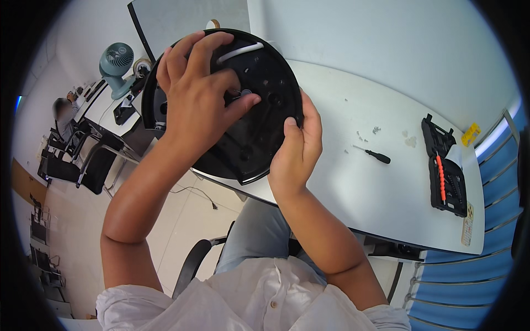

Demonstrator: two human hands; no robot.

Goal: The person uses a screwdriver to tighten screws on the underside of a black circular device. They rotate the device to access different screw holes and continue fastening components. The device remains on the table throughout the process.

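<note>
A black, round, shallow casing (259,124), with a raised rim and several holes, is held up tilted over the table's near left part. My right hand (295,151) grips its right rim, thumb on the inner face and fingers behind. My left hand (196,99) lies over the casing's left half. Its thumb and index finger close around a small shiny part (246,92) near the middle, too small to name. The other fingers are curled toward the upper rim. A white curved strip (240,52) sits inside the casing near the top. My left hand hides much of the left side.
On the white table (326,187) lie a black-handled screwdriver (378,157), small loose screws (376,130) and an open black tool case (450,182) with an orange flexible shaft (441,176). A remote control (467,223) is at the right edge. Farther left are a fan (117,60) and a seated person.
</note>
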